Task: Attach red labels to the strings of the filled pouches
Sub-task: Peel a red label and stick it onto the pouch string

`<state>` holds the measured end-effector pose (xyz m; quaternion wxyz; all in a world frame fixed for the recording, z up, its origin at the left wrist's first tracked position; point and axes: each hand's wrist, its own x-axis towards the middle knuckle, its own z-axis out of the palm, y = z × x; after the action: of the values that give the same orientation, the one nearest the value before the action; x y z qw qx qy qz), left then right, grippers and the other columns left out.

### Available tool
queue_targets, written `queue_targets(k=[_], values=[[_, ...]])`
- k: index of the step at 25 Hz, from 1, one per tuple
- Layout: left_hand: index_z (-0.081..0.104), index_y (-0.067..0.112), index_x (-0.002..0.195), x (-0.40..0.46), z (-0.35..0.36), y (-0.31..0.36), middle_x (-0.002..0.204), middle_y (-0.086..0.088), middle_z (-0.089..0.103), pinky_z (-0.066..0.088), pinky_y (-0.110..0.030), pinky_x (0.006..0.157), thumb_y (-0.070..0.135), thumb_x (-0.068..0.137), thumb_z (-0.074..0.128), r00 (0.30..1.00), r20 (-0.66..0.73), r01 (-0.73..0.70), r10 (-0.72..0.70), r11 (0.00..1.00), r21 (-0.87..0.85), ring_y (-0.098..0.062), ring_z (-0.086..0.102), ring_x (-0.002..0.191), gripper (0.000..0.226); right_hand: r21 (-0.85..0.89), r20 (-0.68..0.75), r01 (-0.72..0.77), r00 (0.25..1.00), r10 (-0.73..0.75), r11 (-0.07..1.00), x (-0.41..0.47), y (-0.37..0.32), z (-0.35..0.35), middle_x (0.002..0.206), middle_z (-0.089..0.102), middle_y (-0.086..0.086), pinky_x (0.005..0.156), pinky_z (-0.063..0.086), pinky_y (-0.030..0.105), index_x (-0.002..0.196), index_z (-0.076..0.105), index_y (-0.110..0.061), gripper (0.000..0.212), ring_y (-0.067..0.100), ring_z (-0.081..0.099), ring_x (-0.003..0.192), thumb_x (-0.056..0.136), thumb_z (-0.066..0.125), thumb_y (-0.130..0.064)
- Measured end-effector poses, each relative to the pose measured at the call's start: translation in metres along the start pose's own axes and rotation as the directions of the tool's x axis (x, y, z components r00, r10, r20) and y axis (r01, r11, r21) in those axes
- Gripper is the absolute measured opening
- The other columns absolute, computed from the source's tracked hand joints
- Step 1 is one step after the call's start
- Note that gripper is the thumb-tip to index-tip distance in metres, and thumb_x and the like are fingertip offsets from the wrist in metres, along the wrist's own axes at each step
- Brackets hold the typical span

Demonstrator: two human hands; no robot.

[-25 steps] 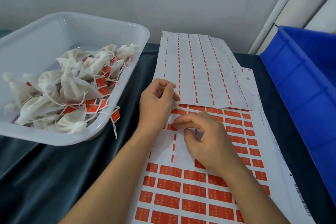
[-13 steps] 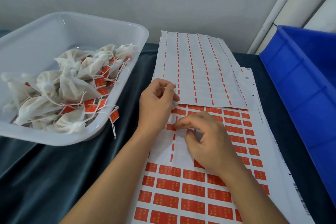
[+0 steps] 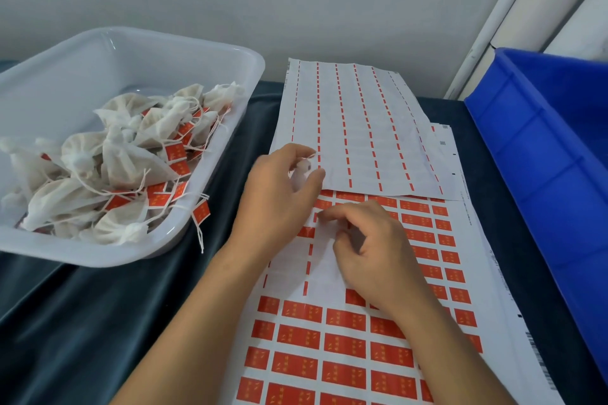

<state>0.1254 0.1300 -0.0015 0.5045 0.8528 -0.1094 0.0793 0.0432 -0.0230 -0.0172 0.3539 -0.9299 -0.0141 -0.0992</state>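
Gripping a pouch (image 3: 301,174) in curled fingers, the left hand (image 3: 279,197) hovers over the sheet (image 3: 329,339); the right hand (image 3: 371,250) pinches at a label (image 3: 324,204).

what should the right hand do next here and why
Probably peel one red label off the label sheet. The right hand has its fingertips curled at that row's edge, while the left hand holds a white pouch beside it, apparently unlabelled.
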Motion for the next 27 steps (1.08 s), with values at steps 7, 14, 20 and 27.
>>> queue_targets(k=[7, 14, 20, 27], values=[[0.05, 0.031, 0.116, -0.043, -0.009, 0.008, 0.112, 0.009, 0.045, 0.039, -0.008, 0.067, 0.043, 0.09, 0.077, 0.973, -0.188, -0.024, 0.135, 0.867, 0.499, -0.006, 0.052, 0.091, 0.04, 0.065, -0.022, -0.058, 0.998, 0.06, 0.996, 0.002, 0.0, 0.001, 0.121, 0.061, -0.028, 0.086, 0.043, 0.005, 0.12, 0.06, -0.049, 0.032, -0.008, 0.059, 0.104, 0.099, 0.066, -0.025], [0.069, 0.028, 0.1, -0.063, 0.007, 0.01, 0.091, 0.014, 0.054, 0.038, -0.017, 0.068, 0.07, 0.087, 0.065, 0.999, -0.033, 0.007, 0.019, 0.758, 0.652, -0.005, 0.05, 0.083, 0.044, 0.151, 0.008, -0.075, 0.997, 0.074, 0.986, 0.003, 0.001, -0.005, 0.115, 0.066, -0.026, 0.092, 0.051, 0.009, 0.119, 0.063, -0.042, 0.038, -0.007, 0.063, 0.107, 0.098, 0.063, -0.01], [0.08, 0.023, 0.087, -0.067, 0.011, 0.014, 0.093, 0.008, 0.069, 0.045, -0.023, 0.07, 0.061, 0.089, 0.071, 0.999, 0.003, -0.035, 0.047, 0.702, 0.711, -0.01, 0.059, 0.085, 0.04, 0.224, 0.047, -0.086, 0.996, 0.077, 0.971, 0.006, 0.002, -0.009, 0.11, 0.067, -0.026, 0.089, 0.046, 0.001, 0.12, 0.065, -0.036, 0.038, -0.013, 0.06, 0.107, 0.099, 0.06, -0.005], [0.079, 0.026, 0.081, -0.069, 0.01, 0.02, 0.078, 0.013, 0.06, 0.041, -0.022, 0.063, 0.052, 0.097, 0.065, 0.999, -0.034, -0.002, 0.032, 0.751, 0.66, -0.007, 0.052, 0.077, 0.034, 0.257, 0.055, -0.092, 0.995, 0.08, 0.962, 0.006, 0.0, -0.009, 0.109, 0.067, -0.026, 0.084, 0.044, -0.002, 0.118, 0.064, -0.037, 0.038, -0.014, 0.059, 0.106, 0.098, 0.062, -0.005]])
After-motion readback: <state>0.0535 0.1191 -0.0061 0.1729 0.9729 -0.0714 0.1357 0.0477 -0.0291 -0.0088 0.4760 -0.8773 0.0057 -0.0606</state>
